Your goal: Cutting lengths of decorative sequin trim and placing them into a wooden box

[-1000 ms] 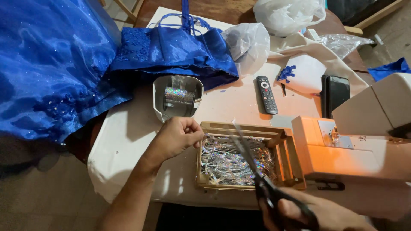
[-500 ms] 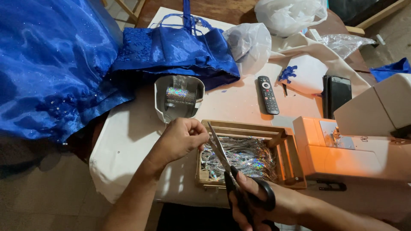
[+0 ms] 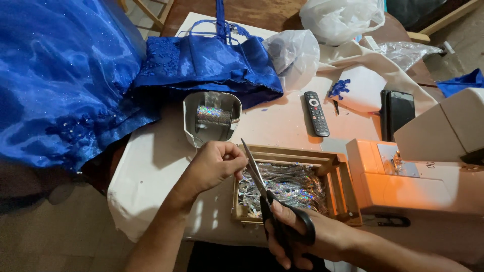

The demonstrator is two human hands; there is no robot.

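Observation:
My left hand [image 3: 214, 165] is closed at the left edge of a small wooden crate [image 3: 330, 163], pinching a thin shiny strand that I can barely make out. My right hand [image 3: 295, 236] grips black-handled scissors [image 3: 262, 194]; their blades point up and left, and the tip almost touches my left fingers. The crate is filled with cut pieces of iridescent silver tinsel [image 3: 290, 186]. Just behind my left hand stands a grey tray [image 3: 187, 121] holding a spool of the same holographic thread [image 3: 213, 115].
A sewing machine [image 3: 428, 171] stands at the right. A blue satin dress [image 3: 75, 75] lies across the left and back. A black remote [image 3: 316, 113], a dark phone [image 3: 398, 111], white paper with blue scraps [image 3: 359, 88] and plastic bags [image 3: 295, 53] lie on the white table [image 3: 151, 161].
My right hand has swung the scissors from the right of the crate over to its left edge, bringing the blade tips up to my left hand. The left hand stayed nearly still.

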